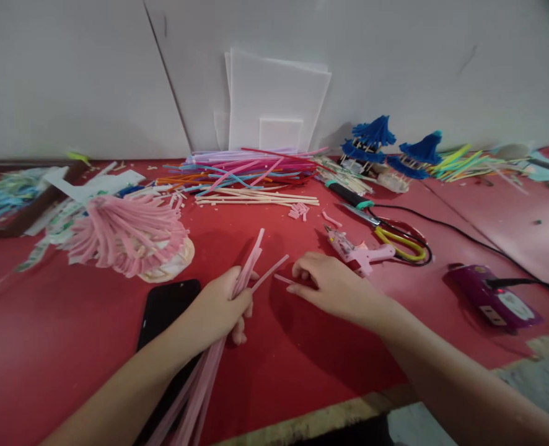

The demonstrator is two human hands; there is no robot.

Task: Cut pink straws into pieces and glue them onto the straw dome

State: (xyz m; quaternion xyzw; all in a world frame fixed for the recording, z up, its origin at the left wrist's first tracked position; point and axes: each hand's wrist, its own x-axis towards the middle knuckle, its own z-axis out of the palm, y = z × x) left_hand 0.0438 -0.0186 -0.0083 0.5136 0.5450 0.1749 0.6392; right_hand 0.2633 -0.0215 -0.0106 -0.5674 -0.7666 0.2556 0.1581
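At the centre of the head view, the left hand (pixel 221 303) is gripping a bundle of pink straws (pixel 209 365), fingers closed around it, above the red bench (pixel 70 347). At its 3 o'clock, the right hand (pixel 334 286) is pinching a short pink straw piece (pixel 284 279) against the bench. A black phone (pixel 165 310) is lying at the left hand's 9 o'clock; a pink glue gun (pixel 360 251) is resting at the right hand's 1 o'clock.
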